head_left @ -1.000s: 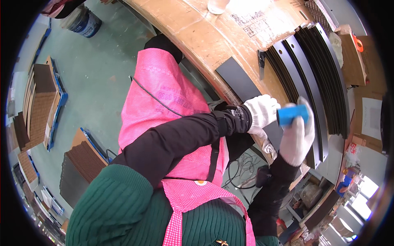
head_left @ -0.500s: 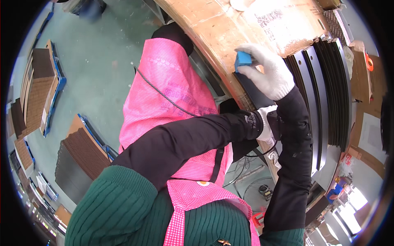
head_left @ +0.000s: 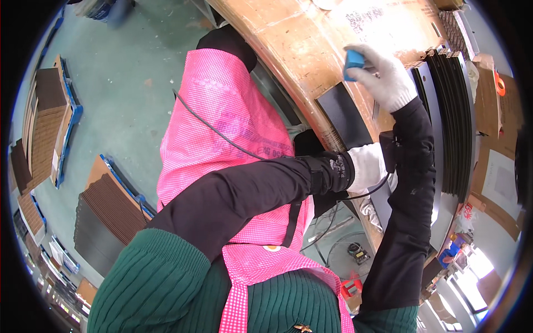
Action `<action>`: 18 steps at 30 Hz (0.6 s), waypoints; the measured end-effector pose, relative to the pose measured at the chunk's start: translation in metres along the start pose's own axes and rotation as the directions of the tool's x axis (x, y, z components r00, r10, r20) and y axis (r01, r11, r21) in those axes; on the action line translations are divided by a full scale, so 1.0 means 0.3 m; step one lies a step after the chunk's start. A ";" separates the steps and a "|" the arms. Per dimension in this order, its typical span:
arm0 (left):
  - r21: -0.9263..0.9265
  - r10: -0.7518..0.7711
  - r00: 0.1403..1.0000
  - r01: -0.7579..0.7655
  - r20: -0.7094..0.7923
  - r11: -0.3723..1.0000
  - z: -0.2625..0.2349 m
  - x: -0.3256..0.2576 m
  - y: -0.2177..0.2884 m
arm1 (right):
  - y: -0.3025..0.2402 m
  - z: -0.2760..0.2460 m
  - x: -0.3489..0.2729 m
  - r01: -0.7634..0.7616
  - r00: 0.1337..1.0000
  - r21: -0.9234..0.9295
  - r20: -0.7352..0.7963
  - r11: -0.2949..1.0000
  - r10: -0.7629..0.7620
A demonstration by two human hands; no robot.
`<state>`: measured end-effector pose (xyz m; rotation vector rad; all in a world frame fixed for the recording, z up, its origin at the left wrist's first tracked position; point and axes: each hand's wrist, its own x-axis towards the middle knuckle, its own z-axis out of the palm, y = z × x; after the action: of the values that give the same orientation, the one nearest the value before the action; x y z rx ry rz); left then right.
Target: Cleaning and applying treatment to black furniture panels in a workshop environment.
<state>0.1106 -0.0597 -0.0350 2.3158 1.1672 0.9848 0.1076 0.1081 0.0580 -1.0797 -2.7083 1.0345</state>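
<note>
A small, straight-edged blue block (head_left: 353,65) is pinched between the thumb and bent fingers of the white-gloved right hand (head_left: 383,80), over a brown table (head_left: 283,36) whose surface spreads to the block's left. Near the table's edge lies a smooth, flat dark panel (head_left: 345,116). The left hand (head_left: 366,166), in white knit, is beside it; the black right sleeve (head_left: 408,183) covers its fingers, so its grip cannot be told. Close-packed, thin black strips (head_left: 452,127) crowd the right; green floor (head_left: 139,105) stretches left.
</note>
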 end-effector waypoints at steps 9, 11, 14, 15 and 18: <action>-0.553 -0.230 0.968 0.247 0.101 0.796 -0.006 -0.043 -0.047 | -0.101 0.083 -0.143 0.000 0.959 0.236 -0.277 0.972 0.067; -0.562 -0.166 0.983 0.180 0.076 0.807 0.035 -0.050 -0.069 | -0.131 0.106 -0.150 0.095 0.968 0.147 -0.245 0.985 -0.056; -0.657 -0.124 0.991 0.066 -0.041 0.751 0.003 -0.039 -0.065 | -0.114 0.112 -0.170 0.052 0.961 0.163 -0.276 0.985 -0.005; -0.524 -0.081 0.994 0.104 0.066 0.845 -0.072 -0.019 -0.056 | -0.100 0.105 -0.193 0.051 0.932 0.266 -0.359 0.963 0.049; -0.051 0.294 0.954 -0.291 0.062 0.955 -0.163 -0.033 -0.119 | -0.131 0.060 -0.289 0.056 0.832 0.524 -0.495 0.850 0.250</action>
<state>0.0514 -0.0460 -0.0265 2.5155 0.7820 1.0055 0.1447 0.0226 0.0844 -1.1813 -1.7859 1.1523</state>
